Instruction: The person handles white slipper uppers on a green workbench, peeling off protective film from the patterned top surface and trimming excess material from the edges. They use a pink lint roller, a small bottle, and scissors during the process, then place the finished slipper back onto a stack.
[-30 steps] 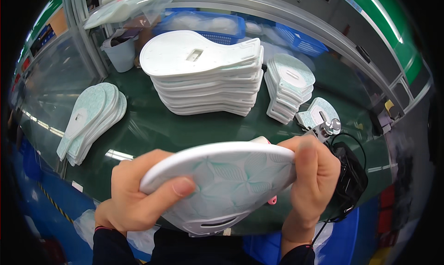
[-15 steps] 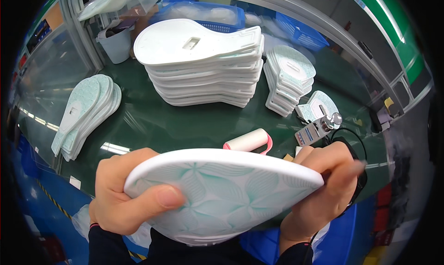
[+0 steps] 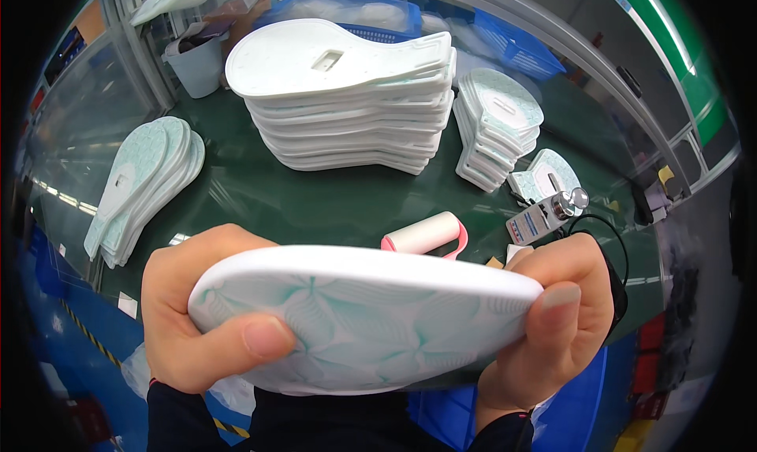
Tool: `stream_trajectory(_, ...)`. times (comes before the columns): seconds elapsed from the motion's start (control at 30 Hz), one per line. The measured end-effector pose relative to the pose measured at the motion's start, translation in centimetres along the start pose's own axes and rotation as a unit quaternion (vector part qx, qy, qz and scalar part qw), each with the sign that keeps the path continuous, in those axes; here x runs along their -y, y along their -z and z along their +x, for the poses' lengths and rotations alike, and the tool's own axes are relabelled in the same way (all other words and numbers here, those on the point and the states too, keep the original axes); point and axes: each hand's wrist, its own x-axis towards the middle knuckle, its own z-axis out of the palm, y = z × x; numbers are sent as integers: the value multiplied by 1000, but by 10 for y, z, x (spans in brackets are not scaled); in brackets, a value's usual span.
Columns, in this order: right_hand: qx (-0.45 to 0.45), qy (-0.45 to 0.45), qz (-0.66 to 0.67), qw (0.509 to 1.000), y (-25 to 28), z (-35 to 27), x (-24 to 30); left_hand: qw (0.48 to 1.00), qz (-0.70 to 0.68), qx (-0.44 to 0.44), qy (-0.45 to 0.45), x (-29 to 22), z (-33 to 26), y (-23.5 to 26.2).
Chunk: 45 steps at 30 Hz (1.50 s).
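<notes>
A white plastic panel (image 3: 371, 330) with a rounded thick rim and a pale teal leaf pattern is held tilted close in front of me. My left hand (image 3: 185, 314) is closed around its left end, thumb on the patterned face and fingers behind the rim. At the other end my right hand (image 3: 564, 318) grips the edge, with its thumb near the corner. The panel's far side and most of the fingers behind it are hidden. Beyond the rim lies a lint roller (image 3: 422, 233) with a white roll and pink handle.
On the dark green table (image 3: 236, 192) stand a tall stack of white paddle-shaped panels (image 3: 339, 129), a left stack (image 3: 142, 184) and a right stack (image 3: 497, 125). A pump bottle (image 3: 544, 217) sits near my right hand. Behind are blue baskets (image 3: 520, 50) and a small bin (image 3: 197, 66).
The panel has tipped, its patterned face looking narrower, and shifted slightly left with my left hand. My right thumb has come down onto the panel's right edge.
</notes>
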Motion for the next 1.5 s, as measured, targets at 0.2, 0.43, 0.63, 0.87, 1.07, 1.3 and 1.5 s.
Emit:
stream_trajectory(0.2, 94, 99, 9, 991, -5, 9, -8, 999, 42, -29, 16, -4, 1, 3)
stream_trajectory(0.43, 32, 3, -25, 999, -3, 1, 1, 998, 61, 14, -10, -2, -2, 1)
stream_trajectory(0.63, 52, 17, 25, 998, 0, 7, 2, 999, 22, 13, 22, -3, 4, 1)
stream_trajectory(0.87, 86, 5, -31, 996, -11, 4, 3, 851, 401, 83, -328, -12, 21, 6)
stream_trajectory(1.07, 156, 23, -86, 984, -11, -2, -1, 886, 342, 133, -284, 7, 25, -13)
stream_trajectory(1.3, 149, -139, 194, 960, -16, 6, -10, 972, 182, 35, -144, -8, 26, -2)
stream_trajectory(1.5, 109, -113, 125, 980, -5, 11, -19, 999, -2, -25, -41, -19, 24, 8)
